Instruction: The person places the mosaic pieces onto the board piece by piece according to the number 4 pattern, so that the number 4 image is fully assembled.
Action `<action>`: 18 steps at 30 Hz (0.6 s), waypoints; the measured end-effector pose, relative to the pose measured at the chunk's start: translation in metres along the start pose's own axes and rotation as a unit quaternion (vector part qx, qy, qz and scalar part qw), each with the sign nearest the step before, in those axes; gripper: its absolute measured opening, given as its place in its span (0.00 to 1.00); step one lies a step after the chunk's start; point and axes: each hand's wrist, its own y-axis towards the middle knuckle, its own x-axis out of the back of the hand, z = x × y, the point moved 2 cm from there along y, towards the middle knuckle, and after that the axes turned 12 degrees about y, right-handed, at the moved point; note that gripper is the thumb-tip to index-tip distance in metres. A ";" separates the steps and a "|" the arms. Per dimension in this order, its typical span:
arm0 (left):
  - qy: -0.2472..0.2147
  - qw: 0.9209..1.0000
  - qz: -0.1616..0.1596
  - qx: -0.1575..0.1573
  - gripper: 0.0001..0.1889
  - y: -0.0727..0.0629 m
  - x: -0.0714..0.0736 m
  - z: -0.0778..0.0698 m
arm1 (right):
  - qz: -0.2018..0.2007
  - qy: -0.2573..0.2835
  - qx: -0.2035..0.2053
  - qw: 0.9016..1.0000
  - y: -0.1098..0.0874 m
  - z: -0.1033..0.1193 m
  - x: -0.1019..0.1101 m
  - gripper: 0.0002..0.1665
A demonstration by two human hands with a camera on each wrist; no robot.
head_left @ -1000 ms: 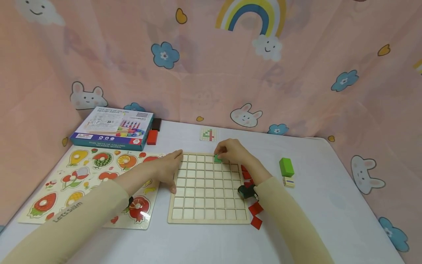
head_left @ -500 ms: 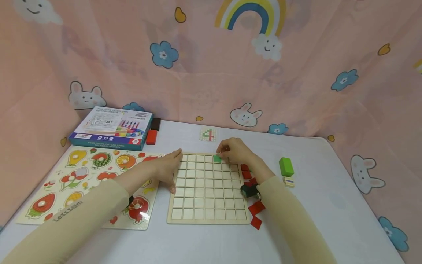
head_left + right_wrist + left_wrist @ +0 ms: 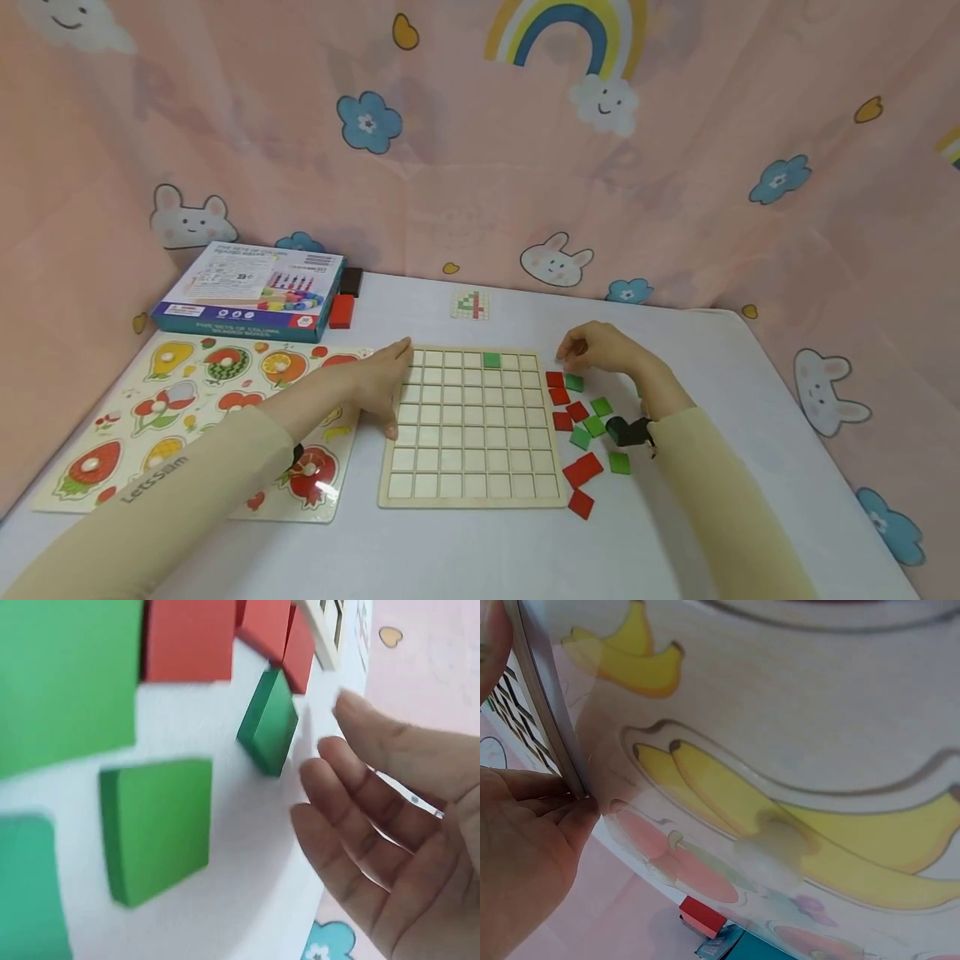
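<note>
A wooden grid board (image 3: 453, 437) lies in front of me with one green square tile (image 3: 491, 360) in its far row. My left hand (image 3: 377, 385) rests along the board's left edge, thumb and fingers spread; in the left wrist view its fingertips touch that edge. Beyond the board's far right corner hovers my right hand (image 3: 606, 347), fingers loosely bent around nothing. Closest to it is a loose green tile (image 3: 271, 724), apart from the fingertips. More green tiles (image 3: 594, 426) and red tiles (image 3: 576, 412) lie scattered along the board's right side.
A small pattern card (image 3: 471, 305) lies behind the board. On the left are a fruit puzzle board (image 3: 217, 417), partly under my left arm, and a boxed bead set (image 3: 251, 287) with a red block (image 3: 341, 312) and a dark block (image 3: 350, 282) beside it.
My right hand has let go of the green tile in the board's far row and moved right, over the loose tiles. The left hand has stayed at the board's edge.
</note>
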 end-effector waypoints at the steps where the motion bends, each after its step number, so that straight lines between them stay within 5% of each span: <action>1: -0.002 1.000 -0.001 -0.001 0.70 0.000 0.000 0.000 | 0.009 0.000 -0.008 1.000 -0.001 -0.002 0.001 0.08; 6: -0.013 1.000 -0.009 -0.010 0.70 0.001 -0.002 0.002 | 0.038 -0.015 -0.026 0.999 -0.006 -0.009 0.001 0.10; 18: -0.011 0.999 -0.022 -0.039 0.71 0.003 -0.001 0.004 | 0.039 -0.031 -0.023 0.998 -0.004 -0.012 0.000 0.12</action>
